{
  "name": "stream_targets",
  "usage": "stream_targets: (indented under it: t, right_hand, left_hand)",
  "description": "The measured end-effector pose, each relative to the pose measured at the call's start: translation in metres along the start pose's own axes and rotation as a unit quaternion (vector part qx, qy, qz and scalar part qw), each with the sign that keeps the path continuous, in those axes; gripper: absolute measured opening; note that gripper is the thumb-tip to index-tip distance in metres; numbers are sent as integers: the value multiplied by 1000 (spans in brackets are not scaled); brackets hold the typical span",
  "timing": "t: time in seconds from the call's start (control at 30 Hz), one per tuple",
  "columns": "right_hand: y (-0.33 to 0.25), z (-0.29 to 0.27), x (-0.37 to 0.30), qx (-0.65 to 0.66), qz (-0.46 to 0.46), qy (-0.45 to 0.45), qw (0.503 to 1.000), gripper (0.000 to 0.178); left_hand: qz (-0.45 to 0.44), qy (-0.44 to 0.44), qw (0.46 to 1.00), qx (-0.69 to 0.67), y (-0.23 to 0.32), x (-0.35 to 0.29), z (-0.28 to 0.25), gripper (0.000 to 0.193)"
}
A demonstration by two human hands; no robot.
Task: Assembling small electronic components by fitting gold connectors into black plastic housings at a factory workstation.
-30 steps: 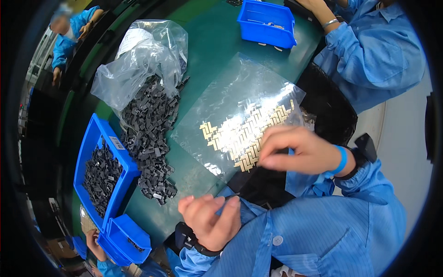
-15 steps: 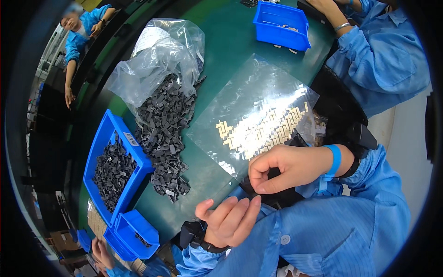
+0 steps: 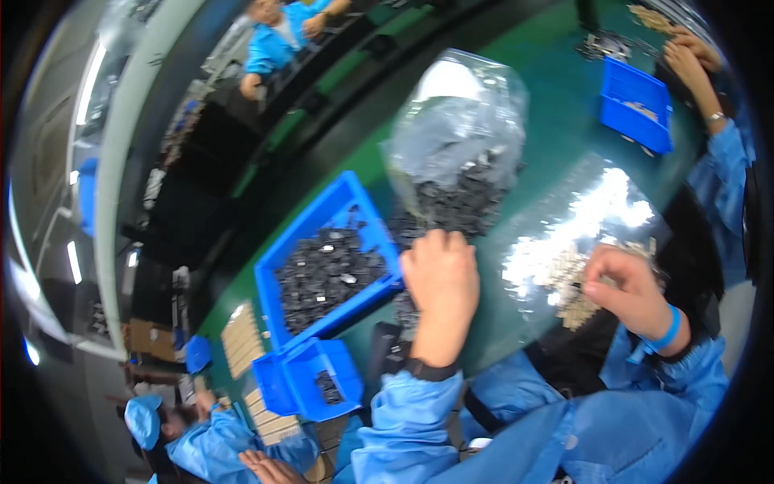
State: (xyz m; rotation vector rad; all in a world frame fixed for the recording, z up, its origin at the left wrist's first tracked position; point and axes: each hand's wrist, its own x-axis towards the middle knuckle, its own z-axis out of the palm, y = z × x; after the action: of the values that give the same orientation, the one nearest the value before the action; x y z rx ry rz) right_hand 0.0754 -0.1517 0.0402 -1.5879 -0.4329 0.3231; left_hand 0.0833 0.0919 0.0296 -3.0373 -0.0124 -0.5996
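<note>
On green worktop, black parts and pale parts laid out

Heaped against a clear bag, near a blue bin, the black parts are partly hidden by the left hand; the pale parts, by the right hand. Whether either grip is clamped on anything cannot be told for blur.

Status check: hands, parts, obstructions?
Left hand at black parts pile, grip hidden. Right hand by pale parts, grip unclear. Clear bag covers part of pile.
</note>
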Motion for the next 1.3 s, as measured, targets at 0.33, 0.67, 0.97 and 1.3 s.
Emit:
stream_targets:
  t: [0.33,0.67,0.97,1.3]
  right_hand:
    - [-9,-15,-13,16,8,38,999,9]
    - [18,-19,10,65,-24,-22,997,8]
    - [32,-24,14,59,-52,-25,997,7]
    - [37,-11,20,5,-101,-4,995,9]
  left_hand:
    - [2,7,999,-48,12,10,12,16]
    - [26,54,998,-27,-3,3,14,13]
    - [2,39,995,-93,-4,1,15,13]
    - [-63,65,982,-169,-10,2,-14,18]
